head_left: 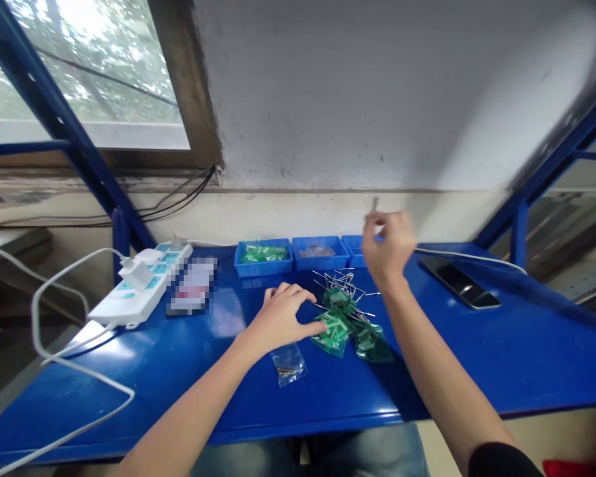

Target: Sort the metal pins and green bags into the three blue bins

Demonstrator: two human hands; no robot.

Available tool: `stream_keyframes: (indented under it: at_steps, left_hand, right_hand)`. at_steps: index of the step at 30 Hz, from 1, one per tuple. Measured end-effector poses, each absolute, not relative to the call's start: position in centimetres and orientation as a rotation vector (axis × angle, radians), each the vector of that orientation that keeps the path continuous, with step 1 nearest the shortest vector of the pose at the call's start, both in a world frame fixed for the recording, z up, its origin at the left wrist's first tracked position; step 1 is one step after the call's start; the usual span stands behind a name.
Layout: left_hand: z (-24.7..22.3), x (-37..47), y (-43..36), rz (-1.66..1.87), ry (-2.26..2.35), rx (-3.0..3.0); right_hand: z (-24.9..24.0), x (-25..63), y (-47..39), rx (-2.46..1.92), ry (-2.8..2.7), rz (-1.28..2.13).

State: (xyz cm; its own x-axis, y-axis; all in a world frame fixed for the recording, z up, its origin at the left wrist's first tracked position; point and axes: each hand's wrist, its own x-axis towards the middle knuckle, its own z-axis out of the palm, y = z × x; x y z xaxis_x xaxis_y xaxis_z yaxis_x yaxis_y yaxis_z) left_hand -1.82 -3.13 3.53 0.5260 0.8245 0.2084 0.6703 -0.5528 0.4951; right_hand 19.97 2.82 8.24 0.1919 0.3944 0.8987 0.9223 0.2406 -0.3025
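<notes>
Blue, glossy and smooth, the tabletop point(477, 358) carries pale reflections on its left side and runs back to a wall point(352, 99) painted grey above and cream below. Sloping blue metal posts point(94, 172) frame the bench on both sides. At the upper left, a brown-framed window point(99, 79) looks onto blurred foliage, and thin black cables point(179, 202) run along the wall beneath it.

Along the table's back edge stand three shallow blue plastic bins: the left bin point(263, 269) holds bright green packets, the middle bin point(320, 264) greyish pieces; the right bin point(353, 260) is partly hidden by the right hand point(388, 248). That hand is raised, blurred, with thumb and forefinger pinching a small thin grey piece point(375, 204). The left hand point(281, 315) hovers low, fingers curved and spread, its thumb over or against a bright green plastic packet point(332, 334); I cannot tell which.

Beside it, near the table's middle, lie a loose heap of thin silver metal rods point(345, 281) and dark green plastic packets point(370, 341). Nearer the front is a clear plastic bag point(288, 364) of brass-coloured pieces. A white power strip point(129, 308) and a phone with a pixelated screen point(193, 288) lie at left, a black phone point(459, 283) at right.
</notes>
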Motion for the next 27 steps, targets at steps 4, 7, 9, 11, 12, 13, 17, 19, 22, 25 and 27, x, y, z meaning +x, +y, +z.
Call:
stream_keyframes:
  at_steps: [4, 7, 9, 11, 12, 13, 17, 19, 22, 25, 27]
  left_hand:
    - [2.6, -0.2, -4.0, 0.566, 1.339, 2.431]
    - [2.0, 0.0, -3.6, 0.534, 1.394, 2.362]
    - [1.9, -0.4, -3.0, 0.581, 1.368, 2.232]
    - [2.0, -1.2, -2.2, 0.688, 1.285, 2.047]
    - [2.1, -1.5, -1.8, 0.757, 1.237, 1.96]
    - [2.2, -1.9, -1.5, 0.833, 1.196, 1.887]
    - [2.2, -2.4, -0.5, 1.075, 1.115, 1.73]
    - [2.3, -2.5, -0.4, 1.099, 1.118, 1.728]
    - [3.1, -3.3, -1.0, 0.96, 1.2, 1.899]
    - [4.5, -4.9, -2.3, 0.42, 1.108, 2.227]
    - [5.2, -5.8, -3.2, 0.101, 1.005, 2.331]
  right_hand:
    - [4.4, 19.3, 3.4, -1.545, -1.981, -0.344]
    - [2.9, 18.6, 2.7, -1.511, -2.029, -0.166]
    - [3.0, 18.2, 2.0, -1.418, -2.04, 0.027]
    - [3.6, 17.6, 1.2, -1.323, -2.085, 0.311]
    - [3.8, 17.3, 0.8, -1.273, -2.108, 0.472]
    - [4.1, 17.0, 0.5, -1.222, -2.114, 0.624]
    - [4.4, 15.9, -0.2, -1.051, -2.022, 0.919]
    - [4.7, 15.8, -0.2, -1.053, -2.01, 0.802]
    - [6.0, 15.9, 0.4, -1.113, -1.946, 0.415]
    - [8.3, 15.5, 1.3, -1.135, -1.597, 0.006]
    - [9.5, 14.5, 2.1, -1.111, -1.393, -0.191]
